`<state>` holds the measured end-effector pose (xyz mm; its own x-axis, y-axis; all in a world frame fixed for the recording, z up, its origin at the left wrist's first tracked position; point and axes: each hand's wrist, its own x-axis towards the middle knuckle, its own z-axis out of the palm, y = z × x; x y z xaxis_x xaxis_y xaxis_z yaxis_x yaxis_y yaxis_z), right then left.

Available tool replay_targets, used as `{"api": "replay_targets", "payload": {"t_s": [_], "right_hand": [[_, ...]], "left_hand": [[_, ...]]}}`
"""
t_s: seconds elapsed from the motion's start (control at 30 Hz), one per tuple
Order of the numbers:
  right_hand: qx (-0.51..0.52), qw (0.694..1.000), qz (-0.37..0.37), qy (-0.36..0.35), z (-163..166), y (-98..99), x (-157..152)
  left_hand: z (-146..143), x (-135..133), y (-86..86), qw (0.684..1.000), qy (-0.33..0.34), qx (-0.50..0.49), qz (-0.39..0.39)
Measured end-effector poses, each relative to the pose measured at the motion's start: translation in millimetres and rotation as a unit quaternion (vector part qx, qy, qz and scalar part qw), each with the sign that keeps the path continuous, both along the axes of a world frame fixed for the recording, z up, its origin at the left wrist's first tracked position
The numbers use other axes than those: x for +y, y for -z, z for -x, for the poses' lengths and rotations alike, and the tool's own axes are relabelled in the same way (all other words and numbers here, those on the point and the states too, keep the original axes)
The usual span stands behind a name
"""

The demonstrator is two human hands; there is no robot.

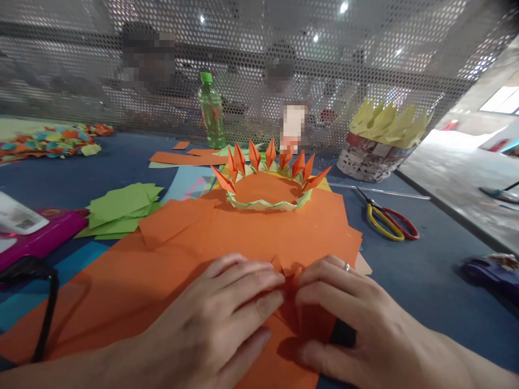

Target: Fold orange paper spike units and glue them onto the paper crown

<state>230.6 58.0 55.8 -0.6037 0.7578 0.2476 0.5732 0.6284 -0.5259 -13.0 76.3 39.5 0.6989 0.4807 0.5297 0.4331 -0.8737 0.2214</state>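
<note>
A small piece of folded orange paper point(290, 302) lies between my hands, over larger orange sheets point(259, 237). My left hand point(239, 302) presses its fingers together on the left side of the folded paper. From the other side, my right hand point(344, 308) grips it with bent fingers, the thumb lower down. My fingers hide part of the folds. Just beyond stands a paper crown point(265, 205), a pale green woven ring with several pointed orange pieces rising from it.
Red-and-yellow scissors point(391, 221) and a clear strip lie at right, near a dark blue tool point(492, 275). Behind stand a green bottle point(211, 116) and a container of yellow folded pieces point(377, 151). At left are green paper squares point(121, 208) and a magenta device point(48, 232).
</note>
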Motion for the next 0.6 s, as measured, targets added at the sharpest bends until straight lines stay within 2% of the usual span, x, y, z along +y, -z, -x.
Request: {"api": "replay_targets", "payload": {"t_s": [0.17,0.3,0.47,0.6], "right_hand": [[-0.013,1.0,-0.001,0.003,1,3.1,4],[-0.013,0.998,-0.054,-0.018,-1,5.8,4],[-0.025,0.986,-0.157,-0.048,-5,10.8,4],[-0.03,0.985,-0.165,-0.031,-6,12.6,2]], "left_hand": [[-2,-1,-1.3,1.0,-0.005,0.005,0.016],[-2,-1,-2.7,1.0,0.002,-0.013,0.017],[-2,-2,-3.1,0.999,-0.01,-0.023,0.028],[-2,-2,-3.9,0.999,-0.008,-0.025,0.035]]}}
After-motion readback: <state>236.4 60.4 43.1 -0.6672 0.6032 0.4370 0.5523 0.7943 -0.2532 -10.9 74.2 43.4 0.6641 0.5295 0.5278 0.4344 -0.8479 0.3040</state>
